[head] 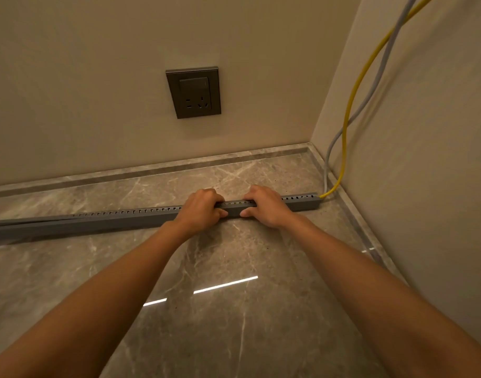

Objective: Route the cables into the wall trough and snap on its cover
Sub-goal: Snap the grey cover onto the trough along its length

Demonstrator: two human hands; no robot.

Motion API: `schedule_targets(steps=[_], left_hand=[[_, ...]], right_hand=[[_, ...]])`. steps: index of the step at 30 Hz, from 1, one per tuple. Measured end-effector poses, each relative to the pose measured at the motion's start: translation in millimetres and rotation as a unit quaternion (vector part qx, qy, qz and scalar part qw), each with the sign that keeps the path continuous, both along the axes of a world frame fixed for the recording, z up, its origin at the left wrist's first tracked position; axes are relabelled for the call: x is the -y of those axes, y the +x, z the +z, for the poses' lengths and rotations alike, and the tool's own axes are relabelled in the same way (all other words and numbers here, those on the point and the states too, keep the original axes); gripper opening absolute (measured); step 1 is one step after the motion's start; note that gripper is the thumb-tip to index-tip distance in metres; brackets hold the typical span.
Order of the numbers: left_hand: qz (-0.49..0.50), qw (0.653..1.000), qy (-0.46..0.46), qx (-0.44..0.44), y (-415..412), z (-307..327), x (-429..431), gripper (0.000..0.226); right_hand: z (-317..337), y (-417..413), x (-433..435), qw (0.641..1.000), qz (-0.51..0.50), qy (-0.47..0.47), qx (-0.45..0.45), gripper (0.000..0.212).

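Note:
A long grey slotted cable trough (pixel 125 218) lies across the marble floor, from the left edge to the right wall. My left hand (pixel 202 210) and my right hand (pixel 264 207) grip it side by side near its right part, fingers over the top and thumbs on the front face. At the far left the grey cover (pixel 29 221) stands slightly lifted off the trough. A yellow cable (pixel 351 105) and a grey cable (pixel 375 85) hang down the right wall and enter the trough's right end (pixel 315 200).
A dark wall socket with a switch (pixel 193 92) sits on the back wall above the floor. A marble skirting strip (pixel 152 169) runs along the back wall and the right wall (pixel 424 159). Glossy marble floor (pixel 234 309) lies under my forearms.

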State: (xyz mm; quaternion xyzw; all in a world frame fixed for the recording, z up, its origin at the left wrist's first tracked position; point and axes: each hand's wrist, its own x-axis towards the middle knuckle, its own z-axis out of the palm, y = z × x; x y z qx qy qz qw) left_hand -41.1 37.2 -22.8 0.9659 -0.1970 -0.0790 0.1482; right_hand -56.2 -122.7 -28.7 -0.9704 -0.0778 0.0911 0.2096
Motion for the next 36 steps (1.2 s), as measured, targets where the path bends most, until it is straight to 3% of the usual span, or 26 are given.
schedule_targets(steps=[6,15,26,31,36], left_hand=[[0.000,1.000,0.000,-0.009,2,2,-1,0.030],[0.003,0.998,0.053,-0.047,2,4,-36,0.040],[0.018,0.998,0.049,-0.020,-5,3,-36,0.036],[0.035,0.998,0.022,-0.046,-5,4,-51,0.039],[0.064,0.993,0.061,-0.079,0,11,-95,0.043]], right_hand=[[2,-1,-1,1.000,-0.009,0.000,0.005,0.027],[-2,-2,-29,0.997,-0.003,-0.074,0.011,0.046],[-3,4,-38,0.998,0.031,-0.053,0.015,0.039],[3,11,-40,0.997,0.039,-0.059,-0.026,0.037],[5,9,-69,0.997,0.053,-0.044,-0.023,0.039]])
